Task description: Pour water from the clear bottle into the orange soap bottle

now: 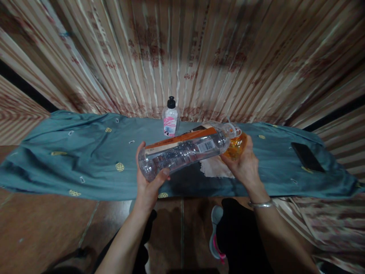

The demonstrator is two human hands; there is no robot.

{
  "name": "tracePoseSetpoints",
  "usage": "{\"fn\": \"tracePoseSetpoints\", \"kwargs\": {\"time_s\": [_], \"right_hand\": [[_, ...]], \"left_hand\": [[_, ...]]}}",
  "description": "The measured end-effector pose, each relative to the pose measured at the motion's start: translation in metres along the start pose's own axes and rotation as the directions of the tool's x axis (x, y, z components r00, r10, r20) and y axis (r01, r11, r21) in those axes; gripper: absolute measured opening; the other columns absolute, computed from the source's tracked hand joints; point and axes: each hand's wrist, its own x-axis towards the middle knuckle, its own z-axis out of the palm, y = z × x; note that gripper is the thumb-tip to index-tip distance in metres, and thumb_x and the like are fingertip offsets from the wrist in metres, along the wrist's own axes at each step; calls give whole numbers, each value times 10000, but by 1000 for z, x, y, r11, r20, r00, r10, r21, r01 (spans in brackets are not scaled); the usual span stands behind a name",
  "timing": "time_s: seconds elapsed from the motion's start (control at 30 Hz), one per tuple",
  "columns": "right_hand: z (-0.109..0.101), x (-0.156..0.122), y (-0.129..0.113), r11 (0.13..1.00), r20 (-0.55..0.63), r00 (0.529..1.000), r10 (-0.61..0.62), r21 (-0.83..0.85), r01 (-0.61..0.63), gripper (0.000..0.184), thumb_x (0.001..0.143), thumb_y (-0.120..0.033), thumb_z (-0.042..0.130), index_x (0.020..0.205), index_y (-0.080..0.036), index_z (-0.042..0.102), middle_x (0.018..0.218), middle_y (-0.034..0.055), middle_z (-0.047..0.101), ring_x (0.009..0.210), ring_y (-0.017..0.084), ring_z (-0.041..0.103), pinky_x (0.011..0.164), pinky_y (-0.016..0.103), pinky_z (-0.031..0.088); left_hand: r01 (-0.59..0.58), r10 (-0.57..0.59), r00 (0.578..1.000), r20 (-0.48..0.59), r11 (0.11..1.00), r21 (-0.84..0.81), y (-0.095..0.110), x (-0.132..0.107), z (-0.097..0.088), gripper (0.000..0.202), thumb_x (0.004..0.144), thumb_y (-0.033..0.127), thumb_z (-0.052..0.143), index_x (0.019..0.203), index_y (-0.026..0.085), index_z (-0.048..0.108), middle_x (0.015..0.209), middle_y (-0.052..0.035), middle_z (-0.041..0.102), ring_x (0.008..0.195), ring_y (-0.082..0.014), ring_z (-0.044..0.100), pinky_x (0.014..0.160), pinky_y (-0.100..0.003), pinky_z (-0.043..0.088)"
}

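My left hand (pixel 151 184) is wrapped round the base of a large clear plastic bottle (pixel 185 150) with an orange label and a barcode. The bottle lies tilted nearly sideways, its neck pointing right. In my right hand (pixel 242 163) is a smaller clear bottle (pixel 235 146) with orange liquid in it, held at the big bottle's neck. I cannot tell whether the two mouths touch. Below them a white cloth (pixel 216 169) lies on the table, partly hidden. Behind the big bottle stands an upright clear squeeze bottle (pixel 170 118) with a black cap and pink label.
A blue-green tablecloth (pixel 94 160) with yellow pineapple prints covers the long narrow table. A black phone (pixel 307 156) lies towards its right end. Patterned curtains (pixel 182 57) hang right behind the table. Tiled floor and a shoe (pixel 216 232) show below.
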Motion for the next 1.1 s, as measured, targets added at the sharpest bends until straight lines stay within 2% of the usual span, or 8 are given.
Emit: {"fn": "tracePoseSetpoints", "kwargs": {"time_s": [0.37,0.57,0.67,0.87,1.1], "right_hand": [[0,0,0,1000,-5,1000,-10,18,10,1031,858,-625,778,1681,-160,368,1483,260,748,1237,457,810,982,600,682],[-2,2,-4,999,15,1000,6,32,-6,1004,864,-627,771,1670,-179,372,1461,249,760,1241,467,803,978,590,677],[-3,3,-4,999,24,1000,5,32,-6,1014,868,-632,769,1674,-179,355,1472,254,754,1233,468,803,969,593,675],[-5,5,-4,999,58,998,20,33,-22,1011,850,-600,804,1664,-180,375,1458,250,760,1233,463,804,972,579,668],[-5,6,-1,999,45,999,8,52,-10,1004,838,-576,826,1653,-160,413,1450,260,768,1243,470,808,994,584,661]], "left_hand": [[-26,26,1000,14,999,20,-6,3,-4,969,823,368,985,1648,362,477,1231,-46,759,820,-196,756,539,-259,621],[-9,9,1000,3,1000,-4,-4,2,1,956,808,353,988,1623,384,489,1243,-49,746,862,-206,746,545,-266,619],[-13,13,1000,-9,1000,-7,-3,3,4,955,782,354,1002,1596,376,502,1181,-30,740,832,-193,731,537,-255,608],[-52,49,994,-97,998,-28,-3,4,16,904,732,381,1011,1515,353,561,1097,-9,720,776,-166,696,487,-207,558],[-27,25,996,-85,999,-20,-3,5,18,940,697,415,1014,1523,334,571,1105,-28,742,728,-151,681,486,-205,540]]}}
